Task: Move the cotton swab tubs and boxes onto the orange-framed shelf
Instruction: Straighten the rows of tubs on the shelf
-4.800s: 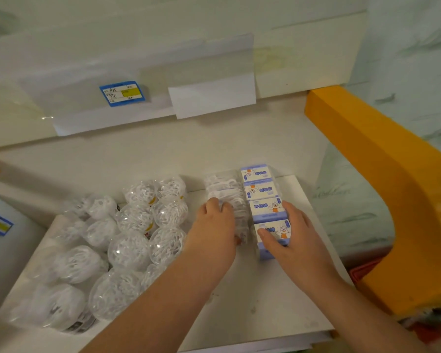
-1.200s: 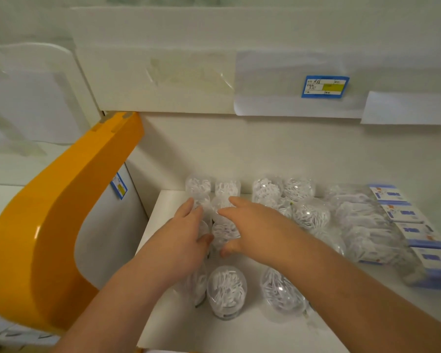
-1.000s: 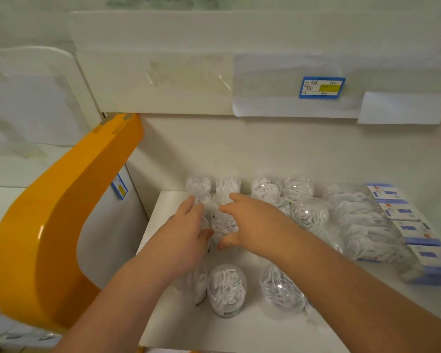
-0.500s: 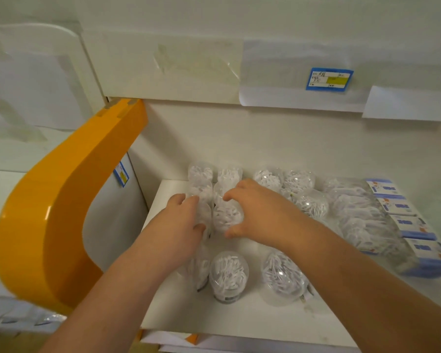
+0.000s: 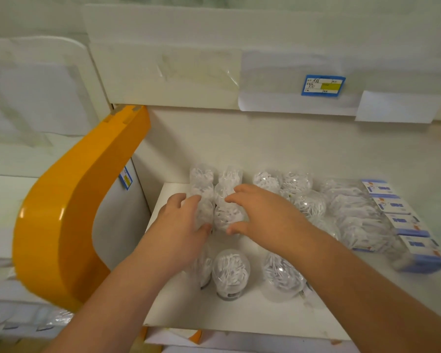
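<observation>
1. Since a moment ago your hands have slid a little deeper onto the orange-framed shelf [image 5: 69, 212], and your view has tipped down, so the price label [image 5: 323, 85] sits higher than it did half a second back.
2. Nearest you, three clear cotton swab tubs [image 5: 231, 272] stand along the front of the white shelf board [image 5: 239, 317]; the leftmost is half hidden under your left forearm.
3. Your left hand [image 5: 181, 225] lies over a tub in the left column, fingers [image 5: 189, 200] loosely curved round its top with the thumb against its near side. Whether it truly grips, I cannot tell.
4. Your right hand [image 5: 262, 215] cups the neighbouring tub [image 5: 225, 215], fingers spread over its far side and thumb at its near side.
5. To do this well, press the two tubs together and push them straight back until they touch the tubs behind. Keep the columns parallel, and keep your forearms high enough to clear the front row.
6. Count, roughly: I make out about a dozen tubs, since some overlap. Four blue-and-white boxes [image 5: 390, 205] run in a line at the right edge.
7. Beside the boxes lie clear packs of swabs [image 5: 354, 212], too jumbled to count.
8. All of this already rests on the shelf, so I judge you are tidying rows.
</observation>
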